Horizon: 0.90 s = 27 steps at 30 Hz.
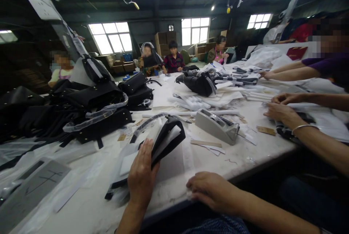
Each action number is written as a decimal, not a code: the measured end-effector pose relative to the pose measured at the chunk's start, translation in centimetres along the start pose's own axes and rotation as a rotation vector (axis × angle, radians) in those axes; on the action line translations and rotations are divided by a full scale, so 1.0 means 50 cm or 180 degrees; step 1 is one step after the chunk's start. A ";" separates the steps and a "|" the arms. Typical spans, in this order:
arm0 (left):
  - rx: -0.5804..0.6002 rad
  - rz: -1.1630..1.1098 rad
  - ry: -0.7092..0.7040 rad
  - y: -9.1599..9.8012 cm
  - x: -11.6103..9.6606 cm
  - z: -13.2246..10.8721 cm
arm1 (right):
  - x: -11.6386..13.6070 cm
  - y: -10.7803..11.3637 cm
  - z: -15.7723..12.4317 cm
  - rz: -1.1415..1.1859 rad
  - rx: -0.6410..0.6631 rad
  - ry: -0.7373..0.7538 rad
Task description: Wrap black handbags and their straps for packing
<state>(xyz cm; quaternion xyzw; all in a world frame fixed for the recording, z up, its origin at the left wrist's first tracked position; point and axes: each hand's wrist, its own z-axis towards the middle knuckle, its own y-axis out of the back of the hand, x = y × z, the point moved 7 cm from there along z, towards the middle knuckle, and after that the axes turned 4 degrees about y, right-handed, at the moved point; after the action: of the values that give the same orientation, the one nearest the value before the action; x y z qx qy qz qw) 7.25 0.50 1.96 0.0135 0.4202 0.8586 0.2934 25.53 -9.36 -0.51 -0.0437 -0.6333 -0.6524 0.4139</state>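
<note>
A black handbag [170, 137] stands tilted on the white table in front of me, white paper showing in its opening and a strap in clear wrap arching behind it. My left hand [141, 174] grips the bag's near side, fingers over one face and thumb on the other. Low over the table's front edge, my right hand [209, 190] is apart from the bag with its fingers curled together. A tiny pale bit shows at its fingertips, too small to name. Beyond the bag sits a grey tape dispenser [215, 126].
Black bags [89, 99] are heaped at the left, behind another grey dispenser [32, 186]. Card strips [205, 143] lie by the near dispenser. A co-worker's hands [283, 110] handle wrapped straps at the right. Another black bag [199, 83] and white wrapping lie farther back.
</note>
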 end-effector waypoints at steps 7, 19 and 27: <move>-0.0016 -0.0009 -0.0055 -0.001 -0.004 -0.003 | -0.091 0.003 0.033 -0.0478 -0.0724 -0.0646; -0.0133 0.0101 -0.0435 -0.004 -0.028 -0.035 | -0.106 -0.031 0.178 -0.0876 -0.0378 0.0220; -0.0149 0.0592 -0.1104 -0.026 -0.068 -0.072 | -0.006 -0.029 0.010 -0.0749 -0.0699 0.1221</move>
<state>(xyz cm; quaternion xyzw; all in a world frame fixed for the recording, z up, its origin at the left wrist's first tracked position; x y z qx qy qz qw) 9.76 -3.20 -0.55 0.1931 0.3402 0.8763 0.2810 24.61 -9.02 -1.74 0.1103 -0.4693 -0.7573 0.4406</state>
